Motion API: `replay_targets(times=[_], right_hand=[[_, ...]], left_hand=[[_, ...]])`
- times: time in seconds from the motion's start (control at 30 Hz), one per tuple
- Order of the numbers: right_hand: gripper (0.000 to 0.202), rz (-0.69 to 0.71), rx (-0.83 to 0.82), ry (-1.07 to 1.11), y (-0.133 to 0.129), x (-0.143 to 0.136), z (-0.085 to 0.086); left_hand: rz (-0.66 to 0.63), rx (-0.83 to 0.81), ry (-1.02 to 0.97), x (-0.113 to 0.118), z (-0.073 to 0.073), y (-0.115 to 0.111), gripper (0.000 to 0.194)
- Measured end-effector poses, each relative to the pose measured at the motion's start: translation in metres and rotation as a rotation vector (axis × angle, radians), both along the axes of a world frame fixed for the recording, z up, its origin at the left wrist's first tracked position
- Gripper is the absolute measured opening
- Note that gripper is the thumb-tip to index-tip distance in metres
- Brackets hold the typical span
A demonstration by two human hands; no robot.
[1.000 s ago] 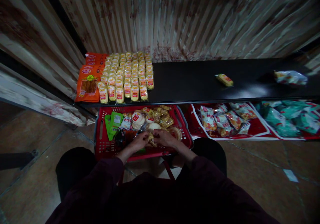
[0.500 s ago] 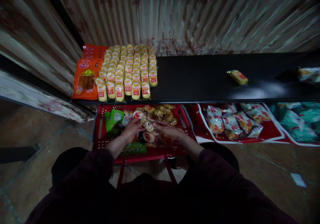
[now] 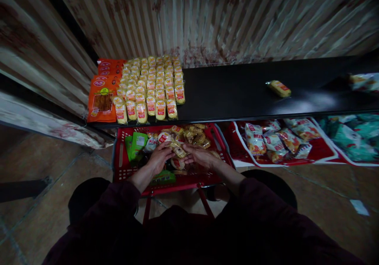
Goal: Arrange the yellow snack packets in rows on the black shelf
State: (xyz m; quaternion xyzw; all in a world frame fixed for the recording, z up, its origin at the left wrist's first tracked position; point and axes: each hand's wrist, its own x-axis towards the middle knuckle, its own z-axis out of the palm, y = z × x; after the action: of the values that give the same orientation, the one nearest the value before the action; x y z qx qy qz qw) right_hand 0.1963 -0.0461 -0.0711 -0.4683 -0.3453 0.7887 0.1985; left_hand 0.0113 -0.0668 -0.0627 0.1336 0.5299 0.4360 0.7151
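Observation:
Over a red shopping basket [image 3: 124,173], my left hand [image 3: 160,157] and my right hand [image 3: 197,155] hold a clear-wrapped snack [image 3: 178,149] between them, fingers closed on its two ends. It is pale yellow-brown; its exact kind cannot be made out. Beneath and behind it, more wrapped snacks [image 3: 201,138] fill the basket. A green packet [image 3: 137,144] stands at the basket's left, and another green packet [image 3: 163,178] lies along the near side. Part of the basket's contents is hidden by my hands.
On the black shelf [image 3: 225,91] stand rows of yellow wrapped cakes [image 3: 151,87] beside orange packets [image 3: 102,97]. A single wrapped cake [image 3: 280,88] lies farther right. Under the shelf, right of my basket, sit a basket of white-and-orange bags [image 3: 278,142] and one of teal bags [image 3: 355,140].
Both hands still hold the same wrapped snack, which has shifted slightly right and down in view. The camera view has tilted a little. Nothing else has visibly moved.

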Motion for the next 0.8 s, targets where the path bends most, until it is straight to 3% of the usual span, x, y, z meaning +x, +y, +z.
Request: replay_targets(times=[0.2,0.33,0.5,0.63,0.8], right_hand=[[0.034,0.005,0.164,-0.065,-0.002,-0.004,-0.006],[0.039,0.038,0.509,-0.303,-0.003,-0.006,-0.01],[0.046,0.094,0.897,-0.598,-0.008,-0.01,-0.008],[0.048,0.127,1.011,-0.734,-0.011,-0.013,-0.004],[0.052,0.145,1.073,-0.728,-0.011,-0.013,-0.004]], left_hand=[[0.082,-0.011,-0.061,0.004,0.0,-0.001,0.029],[0.139,-0.017,-0.097,0.005,-0.002,-0.002,0.038],[0.141,-0.035,-0.12,0.004,-0.005,-0.004,0.027],[0.097,-0.013,-0.146,0.004,-0.002,-0.006,0.025],[0.134,-0.02,-0.106,-0.001,0.002,-0.003,0.021]])
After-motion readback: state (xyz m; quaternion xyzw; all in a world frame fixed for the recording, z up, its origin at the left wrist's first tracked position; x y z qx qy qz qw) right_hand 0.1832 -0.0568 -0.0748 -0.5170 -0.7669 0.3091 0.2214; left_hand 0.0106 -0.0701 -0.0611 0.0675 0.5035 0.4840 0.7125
